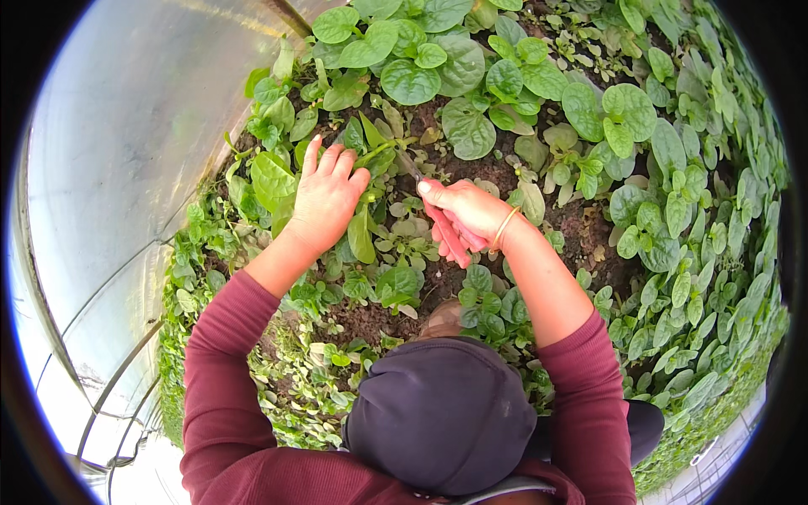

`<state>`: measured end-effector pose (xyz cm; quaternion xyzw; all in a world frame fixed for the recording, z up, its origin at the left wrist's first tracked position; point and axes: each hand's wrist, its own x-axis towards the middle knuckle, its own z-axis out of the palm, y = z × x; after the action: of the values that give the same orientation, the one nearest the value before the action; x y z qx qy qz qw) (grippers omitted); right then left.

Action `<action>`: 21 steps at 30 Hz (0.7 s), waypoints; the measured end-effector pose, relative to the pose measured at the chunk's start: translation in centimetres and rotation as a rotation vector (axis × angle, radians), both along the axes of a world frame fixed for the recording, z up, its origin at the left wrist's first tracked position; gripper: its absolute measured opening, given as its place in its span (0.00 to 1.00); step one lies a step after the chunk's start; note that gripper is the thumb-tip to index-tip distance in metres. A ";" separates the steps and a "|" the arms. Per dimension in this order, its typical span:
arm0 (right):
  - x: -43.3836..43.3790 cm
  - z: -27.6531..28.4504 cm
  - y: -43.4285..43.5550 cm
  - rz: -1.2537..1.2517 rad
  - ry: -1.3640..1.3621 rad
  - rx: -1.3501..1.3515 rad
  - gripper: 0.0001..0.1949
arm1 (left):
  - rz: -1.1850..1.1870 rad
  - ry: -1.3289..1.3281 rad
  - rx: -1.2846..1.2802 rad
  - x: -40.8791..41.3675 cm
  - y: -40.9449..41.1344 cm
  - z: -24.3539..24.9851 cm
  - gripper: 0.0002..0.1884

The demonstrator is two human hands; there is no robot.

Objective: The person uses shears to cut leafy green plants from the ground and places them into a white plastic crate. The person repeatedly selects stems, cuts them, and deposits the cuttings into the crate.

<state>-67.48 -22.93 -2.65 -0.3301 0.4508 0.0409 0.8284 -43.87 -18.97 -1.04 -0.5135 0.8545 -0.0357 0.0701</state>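
Note:
Red-handled pruning shears (449, 235) are in my right hand (470, 211), their dark blades pointing up and left at a thick green stem (382, 149). Whether the blades are closed on the stem I cannot tell. My left hand (329, 192), back facing up, rests among the leaves just left of that stem, near a broad green leaf (271, 180). Its fingers are somewhat spread; the thumb lies beside the stem, and what is under the palm is hidden. A long leaf (361, 237) hangs below the left hand.
Leafy green plants (464, 126) grow around both hands, with dark soil (372, 320) between them. Dense rows of plants (719, 252) run down the right side. Translucent plastic sheeting (139, 113) of a greenhouse, with curved ribs, rises at the left. My covered knee (442, 413) is below.

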 end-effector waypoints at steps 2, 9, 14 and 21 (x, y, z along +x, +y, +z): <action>-0.4 -0.2 -0.3 0.066 0.033 -0.029 0.33 | 0.017 0.020 -0.007 0.1 0.4 -0.3 0.07; 0.8 -1.6 -0.4 0.069 0.126 -0.205 0.29 | 0.040 0.088 -0.032 0.1 0.6 -0.8 0.10; -1.3 -0.2 1.0 -0.219 -0.024 -0.212 0.23 | 0.085 0.416 0.034 3.3 1.0 1.6 0.22; 1.2 3.2 1.6 -0.670 -0.334 -0.563 0.28 | -0.055 0.652 0.187 -0.1 1.7 7.2 0.18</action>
<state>-66.30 -21.34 0.57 -0.3803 0.3864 -0.4063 0.7356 -43.99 -17.22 6.11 -0.4662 0.8450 0.2070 -0.1609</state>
